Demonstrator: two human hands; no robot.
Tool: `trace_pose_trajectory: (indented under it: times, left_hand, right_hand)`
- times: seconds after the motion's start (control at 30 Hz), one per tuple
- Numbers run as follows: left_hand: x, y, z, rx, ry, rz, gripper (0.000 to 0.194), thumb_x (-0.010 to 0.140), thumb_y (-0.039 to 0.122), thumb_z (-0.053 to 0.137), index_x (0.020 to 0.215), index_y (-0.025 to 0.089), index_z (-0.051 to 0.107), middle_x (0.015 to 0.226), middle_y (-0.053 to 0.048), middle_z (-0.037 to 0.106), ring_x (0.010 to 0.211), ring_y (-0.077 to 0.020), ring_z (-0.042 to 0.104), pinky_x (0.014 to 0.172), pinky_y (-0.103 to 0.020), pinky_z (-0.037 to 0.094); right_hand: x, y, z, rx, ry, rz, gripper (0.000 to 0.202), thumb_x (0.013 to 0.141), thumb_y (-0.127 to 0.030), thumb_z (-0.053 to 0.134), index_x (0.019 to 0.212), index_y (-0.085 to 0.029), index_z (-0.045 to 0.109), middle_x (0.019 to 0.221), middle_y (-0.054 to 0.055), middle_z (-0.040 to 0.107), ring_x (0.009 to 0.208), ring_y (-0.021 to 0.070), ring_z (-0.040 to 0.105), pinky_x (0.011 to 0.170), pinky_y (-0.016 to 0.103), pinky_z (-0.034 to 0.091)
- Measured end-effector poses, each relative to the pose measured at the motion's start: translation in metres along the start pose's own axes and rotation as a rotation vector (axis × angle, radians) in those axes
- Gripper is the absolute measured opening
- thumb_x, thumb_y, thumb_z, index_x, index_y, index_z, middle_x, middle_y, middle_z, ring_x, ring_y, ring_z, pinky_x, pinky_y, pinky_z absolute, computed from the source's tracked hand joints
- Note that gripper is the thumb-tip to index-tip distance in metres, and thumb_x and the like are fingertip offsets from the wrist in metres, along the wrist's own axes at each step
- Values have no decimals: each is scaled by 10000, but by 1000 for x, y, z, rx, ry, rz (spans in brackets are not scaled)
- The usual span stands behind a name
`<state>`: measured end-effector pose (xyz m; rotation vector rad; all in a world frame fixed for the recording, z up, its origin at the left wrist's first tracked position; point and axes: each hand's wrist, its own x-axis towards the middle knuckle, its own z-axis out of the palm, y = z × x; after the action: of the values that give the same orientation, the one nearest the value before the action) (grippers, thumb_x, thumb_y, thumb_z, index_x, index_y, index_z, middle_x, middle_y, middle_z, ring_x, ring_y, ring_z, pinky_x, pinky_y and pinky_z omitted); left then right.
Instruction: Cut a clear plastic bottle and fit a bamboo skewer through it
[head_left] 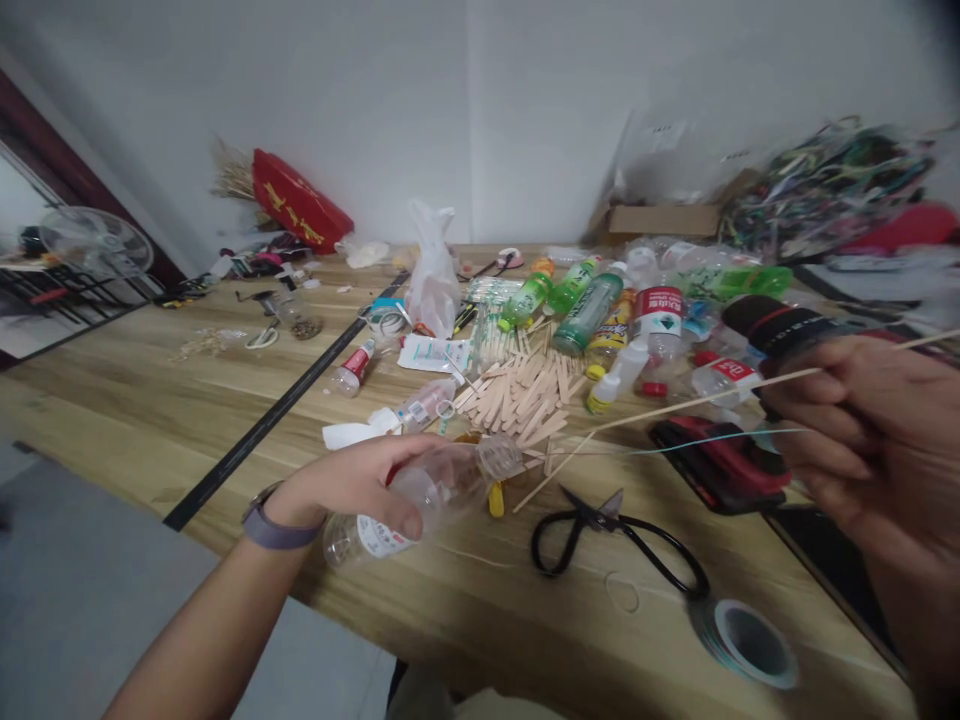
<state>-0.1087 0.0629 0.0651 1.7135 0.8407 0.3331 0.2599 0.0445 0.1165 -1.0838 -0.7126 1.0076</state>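
Note:
My left hand (367, 485) is wrapped round a clear plastic bottle (450, 480), which lies tilted with its open neck toward the right. At the right, my right hand (862, 430) has its fingers closed on a thin wooden stick (697, 400). A blue-green string (697, 442) runs from that hand toward the bottle's neck. Another thin stick (551, 475) slants below the first. Black-handled scissors (600, 520) lie open on the table (465, 620) between my hands.
Flat wooden sticks (525, 390) are heaped behind the bottle. Several bottles (592, 310) lie farther back. A red and black drill (720, 465) is beside my right hand, and a tape roll (754, 640) sits near the front right. A white bag (433, 275) stands behind.

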Motion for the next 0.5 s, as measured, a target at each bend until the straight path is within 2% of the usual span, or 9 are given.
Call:
trace_pose_trajectory:
  times: [0.13,0.23,0.33,0.43,0.5]
  left_hand:
    - [14,10,8,-41,-55,-48,802,599,531,899,1291,216,644,1119,-37,702,955,-240,624,809,-308,487]
    - [31,17,18,-132,-137,-50,744,610,613,873,1188,187,679,1008,-30,689,873,-202,595,751,-287,472]
    - [47,19,29,-273,-193,-29,715,627,703,832,1122,204,696,931,-11,678,820,-170,583,724,-274,458]
    - [59,17,37,-371,-223,-17,682,607,739,822,1014,204,710,864,1,667,777,-153,576,697,-266,452]
    - [64,14,41,-394,-231,3,611,633,732,809,910,197,709,833,-5,661,785,-160,580,719,-280,467]
  right_hand:
    - [-8,16,12,-62,-113,59,558,358,-480,1035,676,-187,682,577,-39,431,426,20,264,316,121,178]
    - [-15,31,27,-147,-138,249,627,252,-512,1025,709,-199,731,586,-20,500,427,22,284,305,111,222]
    - [-17,40,38,-210,-214,429,742,209,-512,1021,857,-239,783,604,-26,510,443,26,266,303,102,226]
    - [-15,41,41,-215,-201,432,844,194,-510,1020,962,-256,781,572,-61,446,441,24,231,292,89,208]
    - [-13,41,40,-205,-148,387,804,181,-511,1016,888,-229,754,559,-66,442,429,20,220,277,87,198]
